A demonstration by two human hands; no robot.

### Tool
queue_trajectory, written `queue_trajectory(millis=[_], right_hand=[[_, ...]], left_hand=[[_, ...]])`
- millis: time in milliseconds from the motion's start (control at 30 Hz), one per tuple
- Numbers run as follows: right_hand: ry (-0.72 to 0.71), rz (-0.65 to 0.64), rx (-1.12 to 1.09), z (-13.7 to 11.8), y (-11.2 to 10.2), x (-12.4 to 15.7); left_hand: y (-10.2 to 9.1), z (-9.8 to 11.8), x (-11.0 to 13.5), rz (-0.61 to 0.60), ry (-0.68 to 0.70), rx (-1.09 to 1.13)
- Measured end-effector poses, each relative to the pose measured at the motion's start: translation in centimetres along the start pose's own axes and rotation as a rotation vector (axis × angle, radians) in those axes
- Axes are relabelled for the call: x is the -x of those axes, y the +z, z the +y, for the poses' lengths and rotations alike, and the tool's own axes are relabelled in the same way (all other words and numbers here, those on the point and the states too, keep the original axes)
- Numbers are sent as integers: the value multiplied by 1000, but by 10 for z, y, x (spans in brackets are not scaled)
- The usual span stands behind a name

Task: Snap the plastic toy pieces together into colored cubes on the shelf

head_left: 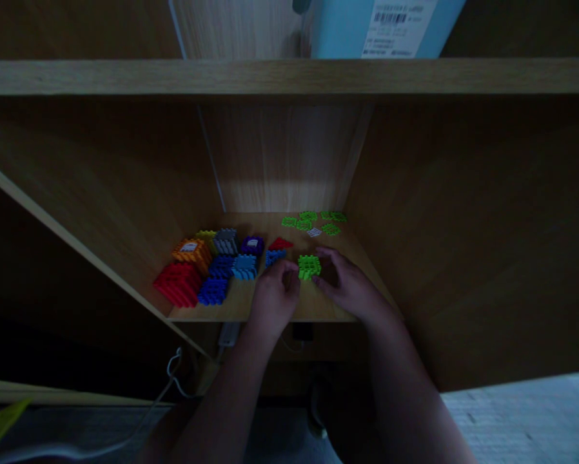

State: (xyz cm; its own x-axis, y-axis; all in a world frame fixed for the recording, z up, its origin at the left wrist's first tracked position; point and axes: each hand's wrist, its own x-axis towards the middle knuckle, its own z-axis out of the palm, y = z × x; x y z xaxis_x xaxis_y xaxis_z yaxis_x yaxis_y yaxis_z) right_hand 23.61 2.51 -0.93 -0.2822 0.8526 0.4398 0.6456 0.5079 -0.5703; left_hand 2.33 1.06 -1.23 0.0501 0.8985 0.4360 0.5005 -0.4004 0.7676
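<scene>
A small stack of green plastic interlocking tiles (309,267) sits on the shelf board between my two hands. My left hand (276,293) is curled, with thumb and fingertips closed at the stack's left side. My right hand (350,283) holds the right side, its fingers at the far corner and its thumb at the near one. Just left of my left hand's fingers are a light-blue stack (274,257) and a red triangular tile (280,243). Loose green tiles (331,229) and a small printed white label (314,232) lie behind the green stack.
Stacks of red (178,284), orange (193,253), grey (226,241), purple (252,245) and blue tiles (213,291) fill the left side. Wooden cabinet walls enclose the compartment. An upper shelf edge (289,76) crosses above, bearing a light-blue box (342,29). A white cable (168,380) hangs lower left.
</scene>
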Motion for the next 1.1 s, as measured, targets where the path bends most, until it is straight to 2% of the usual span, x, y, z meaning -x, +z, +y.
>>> queue_trajectory(millis=[233, 300, 433, 533, 733, 900, 1000, 1067, 1100], right_hand=[[53, 24, 64, 7, 3, 0], [56, 30, 80, 8, 3, 0], [30, 48, 100, 8, 5, -1], [20, 53, 125, 6, 7, -1], [49, 89, 189, 3, 11, -2], [35, 201, 136, -12, -4, 2], [-7, 69, 83, -22, -13, 5], [-4, 19, 97, -24, -13, 6], [22, 33, 122, -23, -12, 6]], left_hand=[[-1, 9, 4, 38, 55, -82], [-2, 14, 8, -48, 137, -194], [0, 21, 18, -292, 387, -482], [2, 24, 22, -353, 455, -614], [-1, 28, 21, -382, 431, -632], [-3, 29, 23, -405, 431, -624], [-1, 26, 23, -392, 405, -629], [2, 26, 22, -336, 323, -652], [3, 27, 20, -290, 251, -668]])
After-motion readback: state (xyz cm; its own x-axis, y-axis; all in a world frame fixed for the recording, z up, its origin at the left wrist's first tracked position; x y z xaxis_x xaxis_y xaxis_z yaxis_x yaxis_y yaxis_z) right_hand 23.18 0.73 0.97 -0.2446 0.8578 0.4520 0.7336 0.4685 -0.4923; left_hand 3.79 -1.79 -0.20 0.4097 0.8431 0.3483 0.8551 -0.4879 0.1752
